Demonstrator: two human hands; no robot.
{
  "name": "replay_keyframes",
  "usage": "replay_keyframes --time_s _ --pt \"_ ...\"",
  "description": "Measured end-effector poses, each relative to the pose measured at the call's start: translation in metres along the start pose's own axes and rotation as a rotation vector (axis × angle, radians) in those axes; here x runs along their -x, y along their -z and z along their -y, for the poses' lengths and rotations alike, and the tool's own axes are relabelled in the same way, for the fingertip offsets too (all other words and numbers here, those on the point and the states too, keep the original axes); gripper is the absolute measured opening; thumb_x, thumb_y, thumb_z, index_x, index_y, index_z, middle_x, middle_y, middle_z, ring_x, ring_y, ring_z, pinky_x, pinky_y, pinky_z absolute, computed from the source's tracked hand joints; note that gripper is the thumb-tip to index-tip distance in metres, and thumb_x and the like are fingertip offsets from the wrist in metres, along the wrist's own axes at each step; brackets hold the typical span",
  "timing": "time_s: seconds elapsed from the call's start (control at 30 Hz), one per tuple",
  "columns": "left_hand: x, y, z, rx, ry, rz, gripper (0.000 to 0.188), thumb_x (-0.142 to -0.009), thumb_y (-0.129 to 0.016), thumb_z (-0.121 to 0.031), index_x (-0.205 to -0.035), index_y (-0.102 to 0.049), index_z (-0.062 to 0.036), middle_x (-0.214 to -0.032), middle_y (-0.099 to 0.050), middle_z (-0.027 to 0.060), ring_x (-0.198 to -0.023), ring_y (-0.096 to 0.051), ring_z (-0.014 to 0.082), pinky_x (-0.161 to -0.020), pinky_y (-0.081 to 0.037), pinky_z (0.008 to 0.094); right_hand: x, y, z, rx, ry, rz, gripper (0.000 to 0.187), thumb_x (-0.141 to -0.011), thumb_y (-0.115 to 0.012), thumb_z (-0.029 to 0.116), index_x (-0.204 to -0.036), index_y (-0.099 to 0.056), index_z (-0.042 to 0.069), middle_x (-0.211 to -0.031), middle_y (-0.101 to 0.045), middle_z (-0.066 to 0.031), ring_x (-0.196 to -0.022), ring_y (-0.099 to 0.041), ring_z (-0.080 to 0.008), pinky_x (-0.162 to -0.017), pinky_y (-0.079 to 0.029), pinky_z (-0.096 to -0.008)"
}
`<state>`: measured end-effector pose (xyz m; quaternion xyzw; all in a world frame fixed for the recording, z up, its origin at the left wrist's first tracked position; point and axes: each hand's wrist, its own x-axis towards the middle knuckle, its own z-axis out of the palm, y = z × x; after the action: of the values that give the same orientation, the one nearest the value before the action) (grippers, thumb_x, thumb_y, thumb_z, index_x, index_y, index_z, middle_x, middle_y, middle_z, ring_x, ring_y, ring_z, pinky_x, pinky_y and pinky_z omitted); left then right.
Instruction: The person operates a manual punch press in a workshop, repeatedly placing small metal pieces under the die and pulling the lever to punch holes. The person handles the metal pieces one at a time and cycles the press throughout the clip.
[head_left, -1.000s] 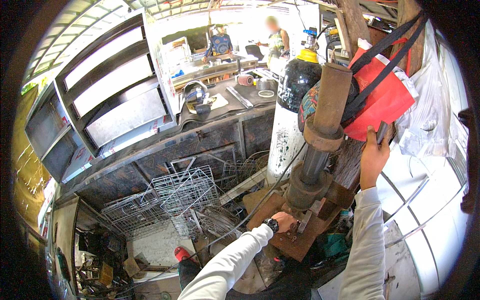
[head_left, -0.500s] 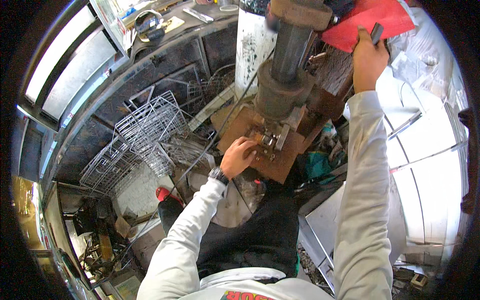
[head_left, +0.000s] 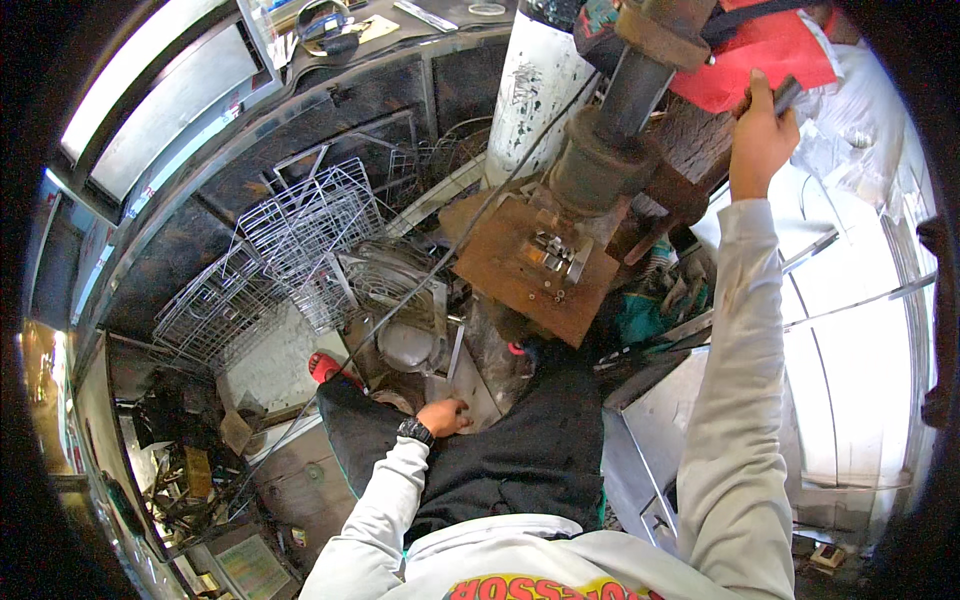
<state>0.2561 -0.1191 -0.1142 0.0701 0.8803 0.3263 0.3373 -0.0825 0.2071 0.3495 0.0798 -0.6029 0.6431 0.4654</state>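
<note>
My right hand (head_left: 764, 140) is raised at the upper right, its fingers closed round a dark handle (head_left: 788, 94) in front of a red cloth (head_left: 765, 60). My left hand (head_left: 445, 417) is low by my left thigh, over a pale flat surface. Its fingers are loosely bent and apart, with nothing visible in them. Ahead stands a rusty press-like machine (head_left: 600, 160) with a thick upright shaft. On its brown metal plate (head_left: 520, 275) sits a small shiny metal fixture (head_left: 553, 254), with a few small ring-like pieces beside it. Neither hand touches the plate.
Wire racks (head_left: 310, 230) are piled at the left. A dark cable (head_left: 450, 255) crosses in front of the machine. Behind stand a white cylinder (head_left: 530, 95) and a bench (head_left: 390, 40). A metal box (head_left: 655, 410) is right of my legs.
My left hand has drawn back from the fixture on the plate, down to beside my thigh. My right hand stays on the handle. The view has shifted a little.
</note>
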Motion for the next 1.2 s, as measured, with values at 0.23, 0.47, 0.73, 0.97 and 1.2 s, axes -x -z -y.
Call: replay_keyframes --time_s 0.23,0.47,0.73,0.97,1.2 --pt "0.02 0.036 -0.017 0.142 0.015 -0.227 0.053 -0.088 -0.067 -0.043 -0.119 -0.067 -0.0007 -0.117 -0.068 0.0204 -0.107 -0.065 0.0378 -0.092 -0.051 0.0445 0.083 0.047 0.049 0.157 0.063 0.404 0.02 -0.091 -0.072 0.019 -0.08 -0.061 0.006 -0.069 -0.058 0.0002 -0.061 -0.052 -0.0092 -0.055 -0.041 -0.0265" --pt "0.038 0.019 0.002 0.13 0.054 -0.169 0.054 -0.087 -0.068 -0.044 -0.121 -0.066 -0.0022 -0.114 -0.07 0.0184 -0.106 -0.066 0.0365 -0.091 -0.052 0.0443 0.144 0.105 0.177 0.587 0.432 1.738 0.03 -0.072 -0.082 0.019 -0.096 -0.071 0.005 -0.095 -0.071 -0.0143 -0.08 -0.066 -0.033 -0.073 -0.053 -0.0424" --pt "0.025 0.033 -0.009 0.128 0.001 -0.128 0.053 -0.088 -0.067 -0.044 -0.122 -0.065 -0.003 -0.115 -0.07 0.019 -0.108 -0.066 0.036 -0.092 -0.052 0.0443 0.082 0.117 0.257 0.646 0.833 0.913 0.03 -0.092 -0.055 0.016 -0.1 -0.066 -0.012 -0.086 -0.068 -0.0241 -0.08 -0.062 -0.0346 -0.074 -0.05 -0.0439" --pt "0.035 0.032 0.01 0.126 0.033 -0.128 0.05 -0.087 -0.064 -0.042 -0.122 -0.067 -0.0075 -0.117 -0.069 0.0185 -0.108 -0.065 0.0372 -0.093 -0.051 0.0447 0.027 0.044 0.134 0.621 0.339 0.44 0.048 -0.095 -0.068 0.024 -0.132 -0.054 -0.002 -0.126 -0.059 -0.0149 -0.117 -0.056 -0.0247 -0.103 -0.042 -0.0355" --pt "0.031 0.011 0.042 0.169 0.082 -0.15 0.062 -0.087 -0.063 -0.054 -0.125 -0.065 -0.0061 -0.122 -0.067 0.0195 -0.112 -0.064 0.0367 -0.096 -0.05 0.0428 -0.032 0.011 0.091 -0.145 -0.454 0.406 0.047 -0.101 -0.053 0.049 -0.078 -0.061 0.008 -0.058 -0.055 -0.0024 -0.044 -0.048 -0.0138 -0.044 -0.038 -0.027"
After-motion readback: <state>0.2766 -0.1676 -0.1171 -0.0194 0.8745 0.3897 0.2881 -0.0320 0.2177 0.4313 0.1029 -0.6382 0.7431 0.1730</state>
